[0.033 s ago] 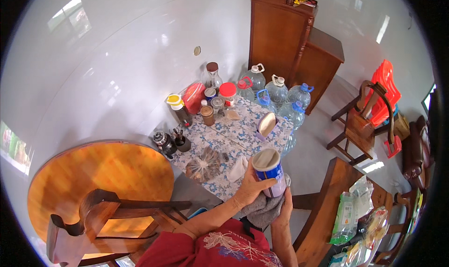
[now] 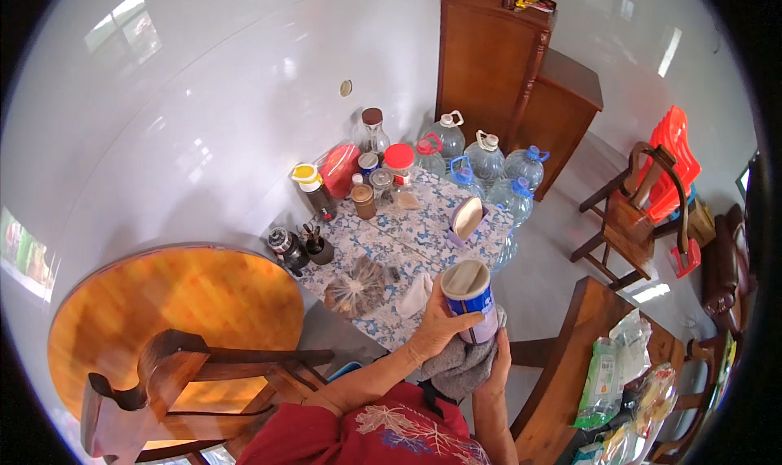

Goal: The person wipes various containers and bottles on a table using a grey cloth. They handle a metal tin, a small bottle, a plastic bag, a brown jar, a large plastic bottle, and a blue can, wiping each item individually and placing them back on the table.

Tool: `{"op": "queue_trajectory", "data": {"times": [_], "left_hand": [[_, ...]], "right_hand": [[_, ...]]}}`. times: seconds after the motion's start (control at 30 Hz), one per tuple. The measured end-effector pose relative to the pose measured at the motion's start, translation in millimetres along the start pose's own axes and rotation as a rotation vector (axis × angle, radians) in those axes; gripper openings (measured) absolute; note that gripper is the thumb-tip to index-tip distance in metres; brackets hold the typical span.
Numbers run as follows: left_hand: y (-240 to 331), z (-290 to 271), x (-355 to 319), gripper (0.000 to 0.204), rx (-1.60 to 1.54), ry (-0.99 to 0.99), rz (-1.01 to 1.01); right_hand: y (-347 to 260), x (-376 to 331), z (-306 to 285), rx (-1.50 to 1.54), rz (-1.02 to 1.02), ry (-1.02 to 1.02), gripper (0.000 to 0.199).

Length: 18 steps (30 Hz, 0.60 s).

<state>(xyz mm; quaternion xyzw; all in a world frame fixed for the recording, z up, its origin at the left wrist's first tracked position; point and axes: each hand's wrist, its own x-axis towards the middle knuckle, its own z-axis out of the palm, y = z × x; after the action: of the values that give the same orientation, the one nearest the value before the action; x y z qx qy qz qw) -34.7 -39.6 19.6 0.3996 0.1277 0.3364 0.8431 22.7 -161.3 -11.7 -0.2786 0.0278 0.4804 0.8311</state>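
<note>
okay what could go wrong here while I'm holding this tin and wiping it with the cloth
The blue tin is held in the air past the table's edge, gripped by the left hand; it might slip and drop to the floor. The grey cloth in the right hand could snag. Crowded jars behind could be knocked.

Crowded table (image 2: 423, 230) (jars (image 2: 363, 201), bottles (image 2: 487, 157)) ahead

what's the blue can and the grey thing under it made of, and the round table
Blue can: looks like metal or coated card with a glossy printed wrap and a pale lid; can't tell which. Grey cloth: soft fabric, matte and bunched in folds. Round table: wood, varnished orange-brown with a sheen.
</note>
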Motion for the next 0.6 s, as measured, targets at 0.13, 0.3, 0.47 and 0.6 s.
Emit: {"op": "queue_trajectory", "data": {"times": [0.13,0.3,0.47,0.6], "left_hand": [[-5,-14,20,0.072,-0.024,0.073,0.029],[-25,-65,56,0.065,0.132,0.322,0.070],[-41,-150,79,0.067,0.425,0.624,0.076],[-32,-216,98,0.069,0.637,0.763,0.125]], "right_hand": [[0,5,5,-0.086,0.152,0.060,0.053],[9,24,-16,-0.284,0.244,0.072,0.046],[12,37,-24,-0.356,0.298,0.192,0.042],[15,51,-43,-0.375,0.302,0.222,0.043]]}}
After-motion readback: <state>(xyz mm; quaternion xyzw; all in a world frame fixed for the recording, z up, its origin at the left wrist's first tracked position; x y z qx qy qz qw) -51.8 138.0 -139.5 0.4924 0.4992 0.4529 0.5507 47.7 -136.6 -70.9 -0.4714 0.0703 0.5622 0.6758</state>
